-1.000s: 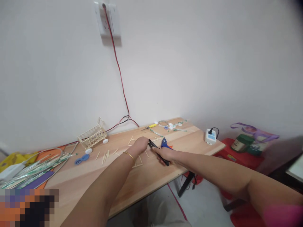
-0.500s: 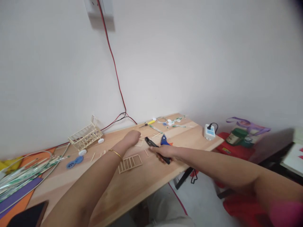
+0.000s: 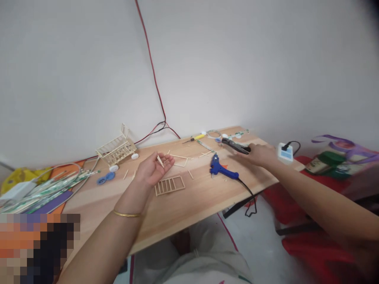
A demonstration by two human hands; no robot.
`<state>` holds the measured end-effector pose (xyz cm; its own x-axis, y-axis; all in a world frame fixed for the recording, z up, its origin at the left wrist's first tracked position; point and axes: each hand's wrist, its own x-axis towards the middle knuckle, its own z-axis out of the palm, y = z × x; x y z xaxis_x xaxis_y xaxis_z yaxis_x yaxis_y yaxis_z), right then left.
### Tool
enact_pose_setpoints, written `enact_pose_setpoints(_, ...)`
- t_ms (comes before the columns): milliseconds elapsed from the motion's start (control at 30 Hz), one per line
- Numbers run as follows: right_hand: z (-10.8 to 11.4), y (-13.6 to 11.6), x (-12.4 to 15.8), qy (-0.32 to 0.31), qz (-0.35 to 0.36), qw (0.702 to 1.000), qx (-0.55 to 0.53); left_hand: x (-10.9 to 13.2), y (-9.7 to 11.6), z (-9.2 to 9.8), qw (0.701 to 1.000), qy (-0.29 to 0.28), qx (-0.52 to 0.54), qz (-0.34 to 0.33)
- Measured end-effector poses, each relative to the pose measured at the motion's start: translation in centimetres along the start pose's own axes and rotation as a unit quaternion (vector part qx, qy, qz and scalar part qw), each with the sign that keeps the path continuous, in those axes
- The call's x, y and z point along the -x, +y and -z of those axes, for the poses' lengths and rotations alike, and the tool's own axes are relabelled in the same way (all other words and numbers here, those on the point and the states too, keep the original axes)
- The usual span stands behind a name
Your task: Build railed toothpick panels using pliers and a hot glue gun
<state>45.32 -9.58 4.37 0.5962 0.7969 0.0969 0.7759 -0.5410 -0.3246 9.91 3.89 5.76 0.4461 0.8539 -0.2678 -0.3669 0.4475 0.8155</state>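
Note:
Palm up, my left hand [image 3: 154, 167] holds a short wooden stick [image 3: 160, 161] just above the table. My right hand [image 3: 258, 154] grips black pliers [image 3: 236, 145] over the table's right part. The blue glue gun [image 3: 222, 169] lies between my hands, its black cable running off the front edge. Below my left hand is a small ladder-like stick frame [image 3: 169, 185]. Loose sticks [image 3: 180, 161] lie behind it, some joined at a corner. A larger stick model [image 3: 117, 148] with white round caps [image 3: 113, 168] stands at the back left.
Blue caps [image 3: 106, 178] and wrapped stick bundles [image 3: 44, 195] lie on the left of the wooden table [image 3: 166, 221]. At the back are a yellow cutter [image 3: 198, 137] and a coil [image 3: 214, 134]. A white power socket [image 3: 286, 152] sits on the right end.
My left hand has lifted and turned palm up, now showing a stick. My right hand has carried the pliers right and back, uncovering the glue gun. The view has shifted.

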Motion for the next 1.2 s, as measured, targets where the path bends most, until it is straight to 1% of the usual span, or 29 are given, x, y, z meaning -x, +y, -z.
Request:
enact_pose_setpoints(67,-1.2,1.1,-0.2,0.021,0.017,0.999,0.018,0.5,-0.6,-0.4,0.999,0.007,0.047,0.012)
enact_pose_setpoints(133,-2.2,1.5,-0.3,0.048,0.041,0.998,0.020,0.8,-1.1,-0.9,0.996,0.003,0.085,0.024)
enact_pose_setpoints(200,-2.5,1.0,-0.4,0.089,0.070,0.994,0.010,1.0,-1.4,-1.2,0.992,-0.008,0.121,0.035)
enact_pose_setpoints(267,-2.0,-0.6,-0.2,0.134,0.116,0.984,-0.014,1.2,-1.5,-1.6,0.989,-0.021,0.138,0.047)
enact_pose_setpoints(333,-1.2,-3.6,0.5,0.158,0.185,0.969,-0.049,1.5,-1.6,-1.9,0.988,-0.034,0.137,0.060)
enact_pose_setpoints(400,-0.6,-7.6,1.9,0.137,0.271,0.949,-0.088,1.9,-1.6,-2.1,0.988,-0.047,0.129,0.075)
enact_pose_setpoints(433,-0.6,-9.8,2.8,0.124,0.321,0.932,-0.111,2.2,-1.6,-2.2,0.988,-0.050,0.124,0.080)
enact_pose_setpoints(467,-0.7,-12.0,3.7,0.104,0.399,0.896,-0.163,2.5,-1.5,-2.2,0.988,-0.053,0.120,0.084)
enact_pose_setpoints(500,-1.0,-14.1,4.5,0.077,0.451,0.868,-0.195,2.7,-1.5,-2.1,0.988,-0.061,0.116,0.086)
enact_pose_setpoints(533,-1.5,-15.9,5.3,0.058,0.473,0.853,-0.213,2.9,-1.4,-2.0,0.987,-0.076,0.112,0.086)
enact_pose_setpoints(567,-2.1,-17.6,5.9,0.046,0.483,0.848,-0.215,3.1,-1.4,-1.8,0.986,-0.095,0.109,0.083)
enact_pose_setpoints(633,-3.5,-20.1,6.5,0.027,0.461,0.865,-0.199,3.2,-1.3,-1.3,0.984,-0.131,0.100,0.068)
enact_pose_setpoints(700,-4.7,-21.7,6.5,-0.009,0.425,0.883,-0.197,3.2,-1.2,-0.8,0.984,-0.150,0.086,0.048)
enact_pose_setpoints(767,-5.3,-22.6,6.2,-0.068,0.401,0.883,-0.235,3.0,-1.2,-0.3,0.986,-0.149,0.069,0.029)
enact_pose_setpoints(867,-5.3,-22.7,5.4,-0.135,0.360,0.870,-0.308,2.9,-1.3,0.6,0.991,-0.132,0.035,-0.001)
enact_pose_setpoints(933,-5.3,-21.9,5.1,-0.160,0.319,0.879,-0.315,3.0,-1.5,1.4,0.995,-0.097,-0.013,-0.007)
enact_pose_setpoints(1000,-5.5,-20.8,5.1,-0.177,0.276,0.899,-0.291,3.1,-1.7,2.2,0.993,-0.036,-0.112,-0.029)
enact_pose_setpoints(1033,-5.8,-20.2,5.3,-0.188,0.256,0.907,-0.277,3.1,-1.9,2.5,0.983,-0.006,-0.178,-0.049)
enact_pose_setpoints(1067,-6.2,-19.6,5.5,-0.204,0.238,0.912,-0.263,3.2,-2.1,2.8,0.967,0.013,-0.245,-0.070)
enact_pose_setpoints(1133,-7.2,-18.8,5.8,-0.234,0.221,0.915,-0.244,3.3,-2.4,3.1,0.930,0.010,-0.354,-0.098)
enact_pose_setpoints(1167,-7.6,-18.4,5.9,-0.237,0.225,0.914,-0.242,3.3,-2.5,3.1,0.916,0.001,-0.387,-0.103)
enact_pose_setpoints(1200,-8.0,-18.2,5.9,-0.227,0.238,0.913,-0.242,3.2,-2.5,3.2,0.907,-0.001,-0.407,-0.112)
